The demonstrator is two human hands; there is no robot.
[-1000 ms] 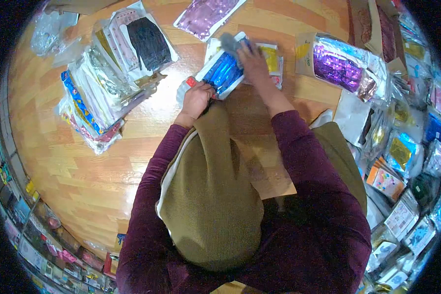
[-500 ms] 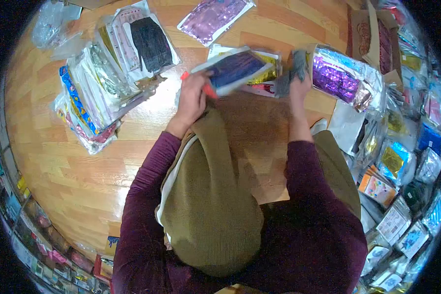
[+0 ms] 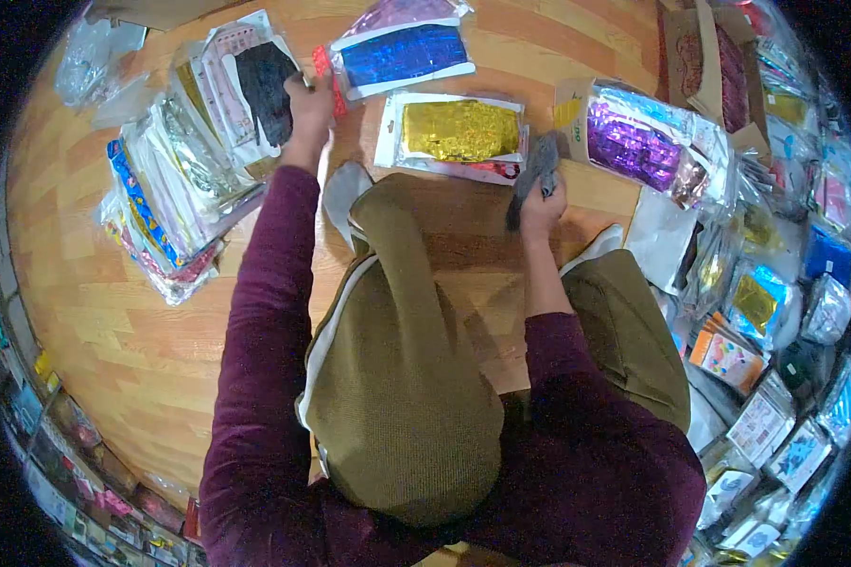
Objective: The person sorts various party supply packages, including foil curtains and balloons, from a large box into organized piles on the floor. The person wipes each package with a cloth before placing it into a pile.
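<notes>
My left hand (image 3: 312, 111) is at the red edge (image 3: 325, 80) of a packet with blue foil (image 3: 402, 59), beside a packet with black contents (image 3: 267, 90); its fingers are partly hidden, and whether they grip the edge is unclear. The blue packet lies partly over a pink one (image 3: 411, 13). A grey cloth (image 3: 539, 172) is held in my right hand (image 3: 545, 203), just right of a gold foil packet (image 3: 461, 132). Farther right lies a purple foil packet (image 3: 632, 144).
A row of overlapping packets (image 3: 175, 170) lies at the left. An open cardboard box (image 3: 688, 59) stands at the upper right. Many wrapped packets (image 3: 761, 425) line the right side, and packed goods (image 3: 76, 416) edge the lower left.
The blue packet has moved up and left onto the pink one, uncovering the gold packet. My left hand has moved up and left. My right hand has moved down and left with the cloth.
</notes>
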